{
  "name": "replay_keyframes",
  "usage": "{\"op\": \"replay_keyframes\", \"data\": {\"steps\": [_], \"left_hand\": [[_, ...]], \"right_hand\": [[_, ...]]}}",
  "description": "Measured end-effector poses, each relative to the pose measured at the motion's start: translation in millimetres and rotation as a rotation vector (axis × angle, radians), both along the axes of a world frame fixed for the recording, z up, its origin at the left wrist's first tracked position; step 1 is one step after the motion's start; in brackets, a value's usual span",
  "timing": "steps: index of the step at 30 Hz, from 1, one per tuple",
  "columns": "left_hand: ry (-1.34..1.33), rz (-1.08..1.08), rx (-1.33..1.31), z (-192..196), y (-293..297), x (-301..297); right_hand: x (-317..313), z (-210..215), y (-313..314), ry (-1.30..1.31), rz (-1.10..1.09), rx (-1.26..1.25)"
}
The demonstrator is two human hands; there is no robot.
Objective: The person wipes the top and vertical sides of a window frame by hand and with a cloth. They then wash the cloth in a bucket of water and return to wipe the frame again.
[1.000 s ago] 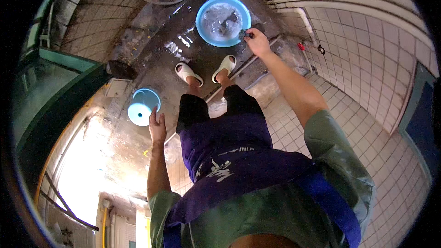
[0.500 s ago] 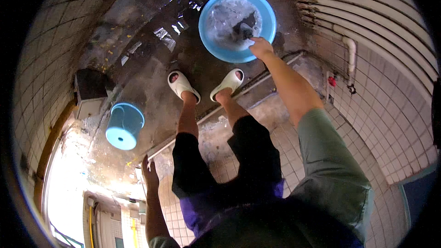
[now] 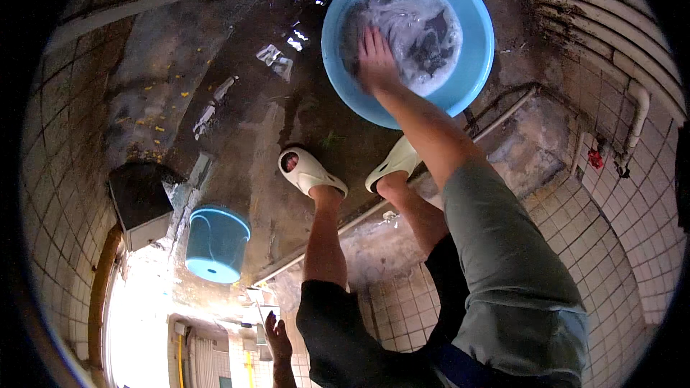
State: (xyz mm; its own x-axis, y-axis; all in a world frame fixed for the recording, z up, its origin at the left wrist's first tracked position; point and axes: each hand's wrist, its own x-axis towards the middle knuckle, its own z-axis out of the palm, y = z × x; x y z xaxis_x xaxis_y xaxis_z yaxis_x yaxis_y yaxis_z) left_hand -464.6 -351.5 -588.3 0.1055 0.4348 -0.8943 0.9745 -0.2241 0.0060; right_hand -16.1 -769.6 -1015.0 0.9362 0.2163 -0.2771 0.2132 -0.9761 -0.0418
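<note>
A wide light-blue basin (image 3: 474, 65) of foamy, greyish water (image 3: 431, 11) stands on the wet floor ahead of me. My right hand (image 3: 377, 61) reaches over its near rim and lies at the water's left side. Its fingers are stretched out and a little apart, holding nothing that I can see. Dark patches show through the suds; whether that is cloth or bare water I cannot tell. Low beside my left leg hangs my left hand (image 3: 277, 338), its fingers loosely apart and nothing in it. A blue bucket (image 3: 217, 244) is the nearest thing beyond it.
My feet in pale clogs (image 3: 309, 172) stand just short of the basin. A dark box-shaped thing (image 3: 140, 201) sits at the left wall. Pipes (image 3: 611, 14) and a red-handled tap (image 3: 595, 158) line the right wall. A grey hose (image 3: 165, 0) crosses the far left floor.
My right hand has moved from the basin's near right rim to the left side of the water, its fingers now spread. The basin looks larger as the view has shifted closer.
</note>
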Motion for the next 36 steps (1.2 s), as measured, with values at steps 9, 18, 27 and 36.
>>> {"op": "replay_keyframes", "data": {"steps": [9,18,27,36], "left_hand": [[-0.309,-0.336,0.054,-38,-9,121],[-0.492,-0.097,-0.573,-96,-193,353],[-0.434,0.961,-1.09,-243,-370,427],[-0.442,0.776,-0.832,-228,-376,417]], "right_hand": [[16,43,-37,0.176,0.074,0.163],[21,208,-52,0.064,-0.839,1.342],[-21,314,-25,0.359,-1.027,1.604],[28,175,-57,0.204,-0.606,0.556]]}}
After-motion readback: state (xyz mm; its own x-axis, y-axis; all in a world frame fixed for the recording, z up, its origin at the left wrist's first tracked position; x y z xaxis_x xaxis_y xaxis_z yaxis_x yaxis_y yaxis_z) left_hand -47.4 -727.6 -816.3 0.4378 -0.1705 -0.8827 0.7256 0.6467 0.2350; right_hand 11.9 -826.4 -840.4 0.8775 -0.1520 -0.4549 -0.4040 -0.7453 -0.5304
